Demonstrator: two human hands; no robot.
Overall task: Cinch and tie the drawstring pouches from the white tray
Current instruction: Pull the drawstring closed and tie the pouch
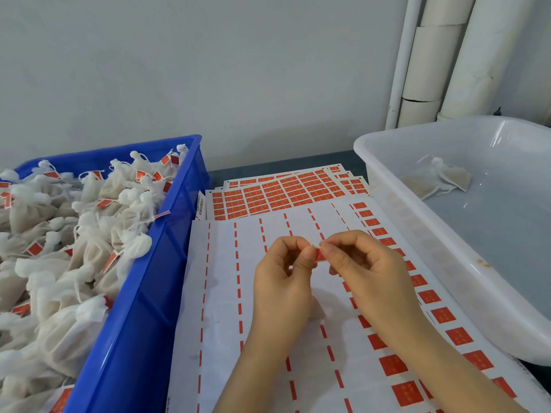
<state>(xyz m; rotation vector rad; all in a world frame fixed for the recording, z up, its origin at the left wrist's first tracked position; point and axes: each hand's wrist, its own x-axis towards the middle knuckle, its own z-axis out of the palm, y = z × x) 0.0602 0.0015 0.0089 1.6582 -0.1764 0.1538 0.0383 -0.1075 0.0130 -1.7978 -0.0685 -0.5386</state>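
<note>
- Both hands pinch one small red sticker (320, 254) between thumb and fingertips: left hand (286, 275) on its left end, right hand (362, 263) on its right, other fingers curled in. Held up off the sheets, probably so the adhesive stays free for folding.
- A bit of white at the sticker's top edge may be drawstring; too small to tell.
- Sticker sheets (268, 293) lie directly under the hands on the bench (short reach for peeling).
- White tray (396, 204) on the right holds one remaining pouch (438, 177) at its far end, untouched.
- Blue crate (143, 308) on the left holds finished tagged pouches (59, 234), clear of the work area.
</note>
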